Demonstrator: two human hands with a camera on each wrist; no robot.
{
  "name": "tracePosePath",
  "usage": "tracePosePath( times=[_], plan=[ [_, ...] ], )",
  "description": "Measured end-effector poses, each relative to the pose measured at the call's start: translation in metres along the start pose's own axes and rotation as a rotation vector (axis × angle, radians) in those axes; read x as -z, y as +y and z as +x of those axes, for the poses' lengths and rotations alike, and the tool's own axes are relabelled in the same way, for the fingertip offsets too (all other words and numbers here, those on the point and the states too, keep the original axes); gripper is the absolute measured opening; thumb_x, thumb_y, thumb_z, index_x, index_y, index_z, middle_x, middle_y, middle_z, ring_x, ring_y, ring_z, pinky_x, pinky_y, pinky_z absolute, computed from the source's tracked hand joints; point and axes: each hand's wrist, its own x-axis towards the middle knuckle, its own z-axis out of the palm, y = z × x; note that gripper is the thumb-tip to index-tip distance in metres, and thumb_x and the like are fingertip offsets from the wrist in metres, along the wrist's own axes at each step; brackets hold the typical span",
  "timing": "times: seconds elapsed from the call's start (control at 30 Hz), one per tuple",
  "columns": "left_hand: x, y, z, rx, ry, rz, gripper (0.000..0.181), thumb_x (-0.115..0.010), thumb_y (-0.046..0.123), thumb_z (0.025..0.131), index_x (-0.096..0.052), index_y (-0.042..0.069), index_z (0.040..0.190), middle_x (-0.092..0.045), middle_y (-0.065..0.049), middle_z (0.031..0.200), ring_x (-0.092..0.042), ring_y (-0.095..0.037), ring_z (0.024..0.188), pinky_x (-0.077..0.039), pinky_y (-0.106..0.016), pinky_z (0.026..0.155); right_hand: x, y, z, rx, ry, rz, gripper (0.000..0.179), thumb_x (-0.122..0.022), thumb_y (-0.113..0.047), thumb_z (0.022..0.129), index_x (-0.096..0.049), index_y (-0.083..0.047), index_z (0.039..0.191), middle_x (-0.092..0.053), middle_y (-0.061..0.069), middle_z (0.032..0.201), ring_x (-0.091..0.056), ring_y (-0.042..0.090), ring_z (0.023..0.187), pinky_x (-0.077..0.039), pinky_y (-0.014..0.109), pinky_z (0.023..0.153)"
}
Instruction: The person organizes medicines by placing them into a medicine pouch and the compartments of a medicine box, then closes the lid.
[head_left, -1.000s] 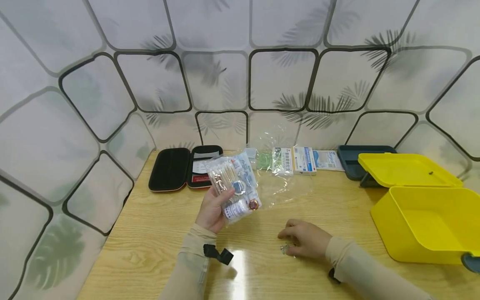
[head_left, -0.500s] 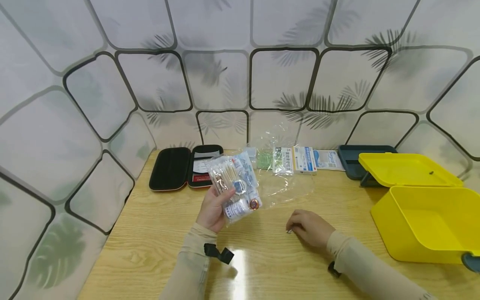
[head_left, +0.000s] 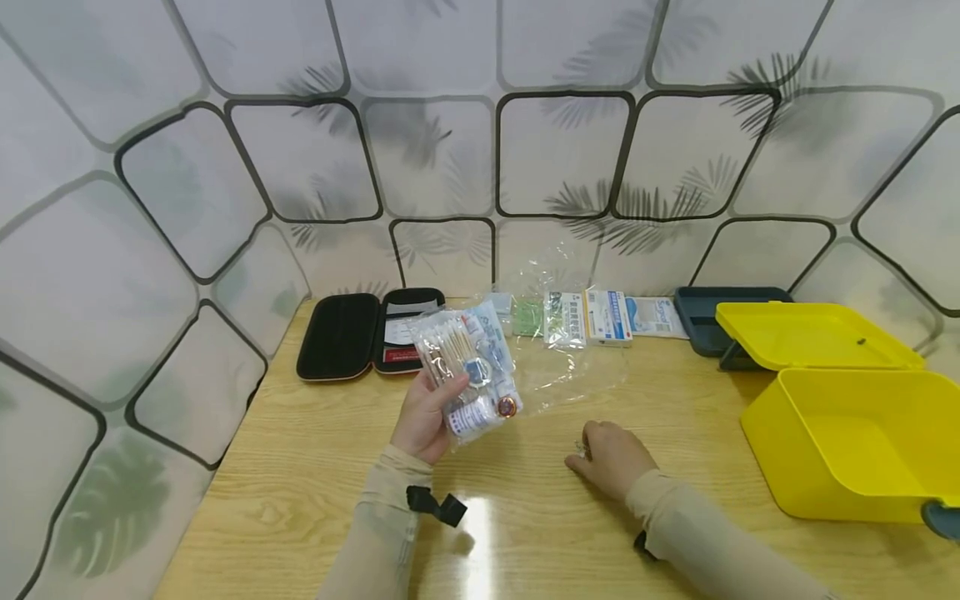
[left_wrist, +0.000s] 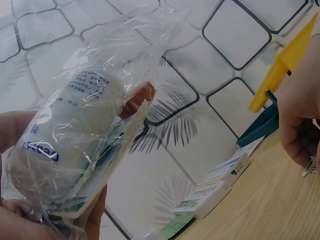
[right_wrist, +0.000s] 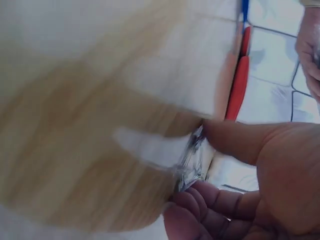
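Note:
My left hand (head_left: pixel 422 421) grips a clear plastic bag (head_left: pixel 468 367) of first-aid supplies, held above the table. Cotton swabs (head_left: pixel 454 346), a printed white roll (left_wrist: pixel 75 132) and a round red-brown piece (head_left: pixel 507 407) show through the plastic. Low over the table to the right, my right hand (head_left: pixel 615 458) pinches a small, shiny silver bunch of what look like pins (right_wrist: pixel 191 160) between thumb and fingertips. The fingers partly cover it in the head view, and whether it is wrapped I cannot tell.
An open black zip case (head_left: pixel 339 337) lies at the back left. Behind the bag are a crumpled clear plastic sheet (head_left: pixel 573 379), a green packet (head_left: pixel 528 319), medicine boxes (head_left: pixel 609 317) and a blue-white packet (head_left: pixel 656 318). A yellow box (head_left: pixel 780 450) and dark tray (head_left: pixel 697 325) stand right.
My right hand has lifted the silver bunch from the table and turned, its thumb now lower and left, its fingers curled above. The left hand with the bag stays nearly still.

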Motion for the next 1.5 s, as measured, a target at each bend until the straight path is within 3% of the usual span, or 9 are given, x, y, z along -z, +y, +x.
tracePosePath(
  times=[0.2, 0.43, 0.6, 0.77, 1.0, 1.1, 1.2, 1.5],
  plan=[
    [0.002, -0.001, 0.001, -0.02, -0.024, 0.015, 0.064, -0.063, 0.006, 0.091, -0.029, 0.004, 0.145, -0.048, -0.015, 0.138, -0.054, -0.026, 0.12, -0.047, -0.039, 0.097, 0.001, -0.005, 0.002, 0.031, -0.045, 0.054, 0.007, -0.07, -0.01, 0.084, -0.063, -0.009, 0.082, -0.057, -0.002, 0.074, -0.051, 0.012, 0.068, -0.047, 0.031, 0.062],
    [-0.001, 0.002, 0.0, 0.01, -0.005, -0.013, 0.058, -0.058, 0.001, 0.092, -0.032, 0.007, 0.144, -0.047, -0.015, 0.14, -0.053, -0.027, 0.123, -0.046, -0.04, 0.099, 0.004, 0.001, 0.0, 0.034, -0.107, 0.155, 0.009, -0.068, -0.011, 0.088, -0.061, -0.014, 0.083, -0.054, -0.005, 0.076, -0.048, 0.012, 0.069, -0.043, 0.032, 0.064],
    [-0.003, 0.001, 0.0, 0.008, -0.015, -0.008, 0.055, -0.054, -0.001, 0.093, -0.032, 0.006, 0.144, -0.048, -0.015, 0.139, -0.054, -0.027, 0.121, -0.046, -0.04, 0.099, 0.027, 0.01, 0.0, 0.019, -0.084, 0.279, 0.002, -0.065, -0.013, 0.092, -0.063, -0.012, 0.093, -0.059, -0.004, 0.081, -0.052, 0.011, 0.073, -0.047, 0.031, 0.065],
    [-0.003, -0.001, 0.0, 0.005, -0.024, -0.003, 0.054, -0.055, -0.003, 0.092, -0.034, 0.005, 0.142, -0.05, -0.015, 0.136, -0.056, -0.026, 0.118, -0.046, -0.04, 0.098, 0.075, 0.019, -0.005, 0.014, 0.082, 0.393, 0.007, -0.059, -0.011, 0.096, -0.061, -0.007, 0.101, -0.061, 0.003, 0.085, -0.054, 0.017, 0.074, -0.048, 0.027, 0.06],
    [-0.005, -0.003, -0.001, 0.012, -0.011, 0.075, 0.054, -0.059, -0.001, 0.09, -0.037, 0.004, 0.139, -0.056, -0.013, 0.127, -0.06, -0.024, 0.109, -0.05, -0.04, 0.093, 0.132, 0.015, -0.018, 0.059, 0.464, 0.411, 0.014, -0.061, -0.016, 0.095, -0.061, -0.003, 0.102, -0.065, 0.009, 0.086, -0.058, 0.015, 0.068, -0.049, 0.017, 0.056],
    [-0.006, -0.005, -0.002, 0.021, -0.028, 0.097, 0.053, -0.061, 0.001, 0.09, -0.04, 0.004, 0.137, -0.057, -0.014, 0.126, -0.061, -0.024, 0.109, -0.05, -0.041, 0.093, 0.148, 0.008, -0.019, 0.073, 0.53, 0.437, 0.015, -0.063, -0.014, 0.094, -0.062, -0.001, 0.101, -0.065, 0.011, 0.086, -0.059, 0.014, 0.067, -0.05, 0.014, 0.058],
    [-0.006, -0.007, -0.002, 0.026, -0.052, 0.099, 0.052, -0.062, 0.001, 0.089, -0.041, 0.004, 0.137, -0.057, -0.015, 0.127, -0.061, -0.026, 0.11, -0.049, -0.042, 0.094, 0.159, -0.001, -0.019, 0.09, 0.515, 0.474, 0.016, -0.064, -0.014, 0.093, -0.061, -0.003, 0.105, -0.065, 0.01, 0.088, -0.06, 0.014, 0.068, -0.052, 0.016, 0.06],
    [-0.009, -0.01, -0.002, 0.034, -0.09, 0.141, 0.055, -0.063, 0.0, 0.087, -0.042, 0.007, 0.137, -0.056, -0.016, 0.128, -0.06, -0.028, 0.111, -0.049, -0.043, 0.095, 0.166, -0.021, -0.006, 0.19, 0.331, 0.434, 0.019, -0.065, -0.012, 0.093, -0.06, -0.004, 0.11, -0.068, 0.005, 0.083, -0.066, 0.012, 0.068, -0.056, 0.023, 0.061]
  ],
)
